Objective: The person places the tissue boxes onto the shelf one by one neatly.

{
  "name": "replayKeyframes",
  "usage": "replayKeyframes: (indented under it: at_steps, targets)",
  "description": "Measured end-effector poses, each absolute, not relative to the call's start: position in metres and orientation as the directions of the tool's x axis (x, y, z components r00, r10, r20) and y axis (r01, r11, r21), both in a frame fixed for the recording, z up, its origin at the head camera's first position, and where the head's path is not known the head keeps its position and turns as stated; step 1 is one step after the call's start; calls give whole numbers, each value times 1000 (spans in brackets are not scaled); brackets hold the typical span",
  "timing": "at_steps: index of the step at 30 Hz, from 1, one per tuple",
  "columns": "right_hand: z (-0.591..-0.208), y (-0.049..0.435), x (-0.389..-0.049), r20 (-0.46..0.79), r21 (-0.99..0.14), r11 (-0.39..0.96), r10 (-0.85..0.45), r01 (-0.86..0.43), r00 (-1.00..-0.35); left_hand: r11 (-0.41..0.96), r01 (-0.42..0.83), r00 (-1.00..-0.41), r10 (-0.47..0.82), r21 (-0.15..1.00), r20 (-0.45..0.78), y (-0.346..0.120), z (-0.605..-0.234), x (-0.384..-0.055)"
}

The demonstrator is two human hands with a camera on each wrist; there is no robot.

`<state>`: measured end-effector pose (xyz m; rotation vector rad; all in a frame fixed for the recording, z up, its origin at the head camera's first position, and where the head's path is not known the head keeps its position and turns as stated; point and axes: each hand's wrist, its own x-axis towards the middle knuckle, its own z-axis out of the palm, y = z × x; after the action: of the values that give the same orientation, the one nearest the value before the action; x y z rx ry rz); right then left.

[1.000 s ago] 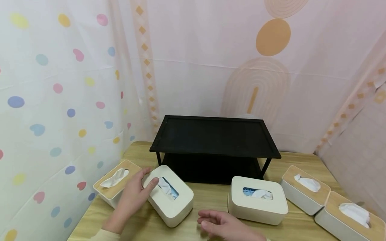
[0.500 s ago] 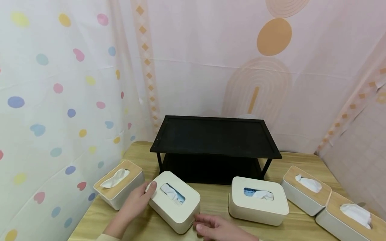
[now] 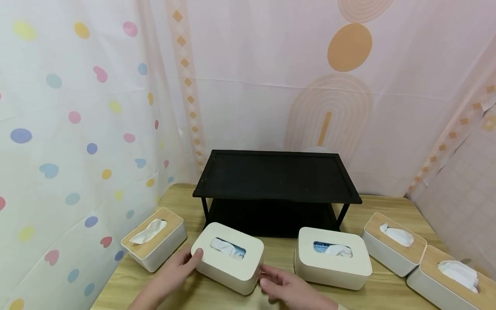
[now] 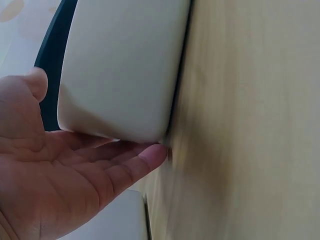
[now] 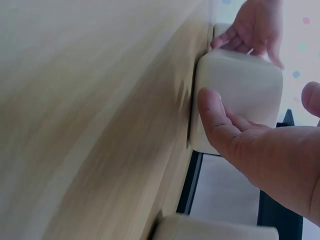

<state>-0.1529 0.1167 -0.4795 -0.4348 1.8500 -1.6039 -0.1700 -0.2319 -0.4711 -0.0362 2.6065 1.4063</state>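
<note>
In the head view a cream tissue box (image 3: 228, 267) with a white tissue in its slot stands on the wooden table, slightly angled, before the black shelf. My left hand (image 3: 176, 271) is at its left end, thumb overlapping the top corner there. In the left wrist view the fingers (image 4: 132, 170) lie along the box's end and the thumb stands apart from it. My right hand (image 3: 288, 286) touches the opposite end with its fingers; in the right wrist view its thumb (image 5: 312, 97) is off the box. Neither hand wraps round it.
A black two-tier shelf (image 3: 277, 176) stands behind. Right of the box is another cream tissue box (image 3: 329, 275). Two wood-topped tissue boxes (image 3: 391, 254) sit further right, end to end; one more wood-topped box (image 3: 162, 249) is at the left. Patterned curtains (image 3: 240, 107) surround the table.
The cream box between my hands has slid right and turned so that its long side faces me more. My left hand moved down along it; the right hand came to its right end.
</note>
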Motion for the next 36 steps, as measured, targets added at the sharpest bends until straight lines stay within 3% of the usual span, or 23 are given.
replayKeyframes:
  at_steps: [5,11,21,28,36]
  targets:
    - [-483,124,-159,-220,-971,206,-585,119,-781,553,-66,-961,187,830,-201,-239,-472,-165]
    - [-490,129,-167,-235,-966,222,-530,134,-815,379,-95,-914,333,920,-231,-252,-483,-165]
    - [-493,122,-168,-158,-980,180,-483,79,-861,207,-78,-925,351,975,-149,-248,-489,-171]
    - [-493,119,-167,-90,-984,176,-470,7,-878,169,-127,-915,361,977,-181,-251,-488,-174]
    - [-493,118,-168,-122,-988,144,-454,62,-883,144,-134,-908,378,980,-180,-253,-489,-175]
